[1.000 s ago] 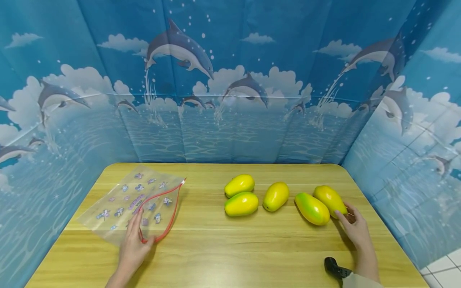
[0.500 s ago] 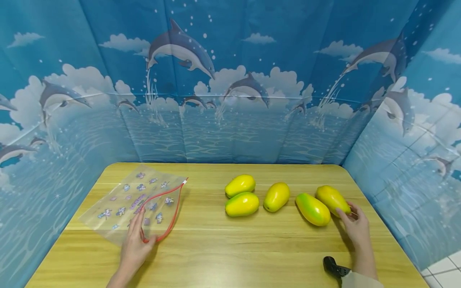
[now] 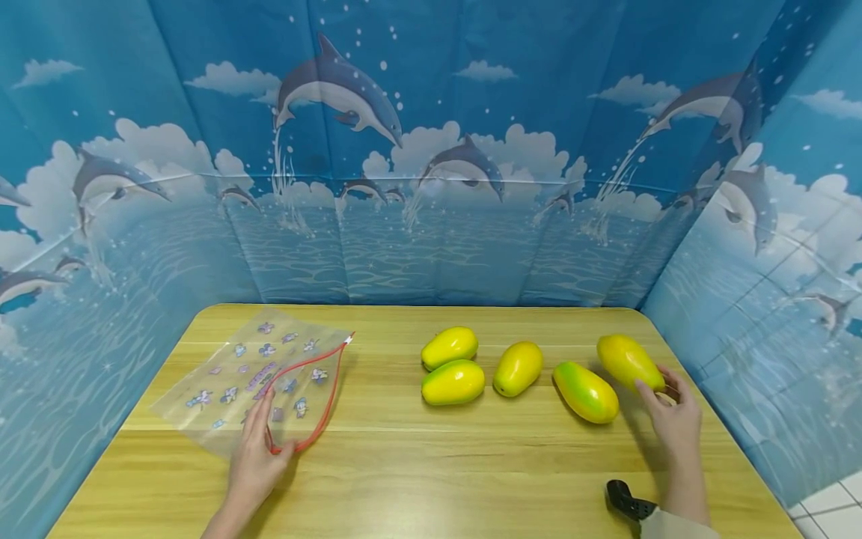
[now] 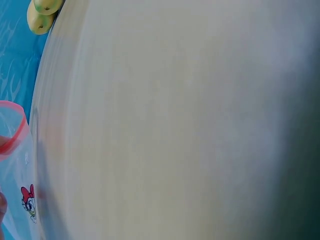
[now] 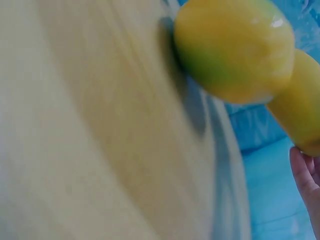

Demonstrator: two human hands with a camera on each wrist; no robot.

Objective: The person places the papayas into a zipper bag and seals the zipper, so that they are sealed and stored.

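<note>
On the left lies a clear zip bag (image 3: 222,374) with small cartoon prints and a red zip edge, its mouth bowed apart. My left hand (image 3: 254,464) holds the bag at the near end of this edge. At the right, my right hand (image 3: 676,419) grips the near end of a yellow mango (image 3: 628,361), which looks raised off the table. Thumb and fingers also show on this mango (image 5: 302,107) in the right wrist view. Beside it lies a yellow-green mango (image 3: 584,392), apart from the held one. The left wrist view shows the bag's red edge (image 4: 20,132).
Two mangoes lie together mid-table, an upper one (image 3: 449,347) and a lower one (image 3: 453,382). Another mango (image 3: 518,368) lies to their right. A black object (image 3: 628,501) sits by the right sleeve. A dolphin-print curtain (image 3: 431,247) stands behind the wooden table (image 3: 431,479).
My right hand has moved the gripped mango up and to the right, away from the mango beside it. My left hand stays at the bag with hardly any movement.
</note>
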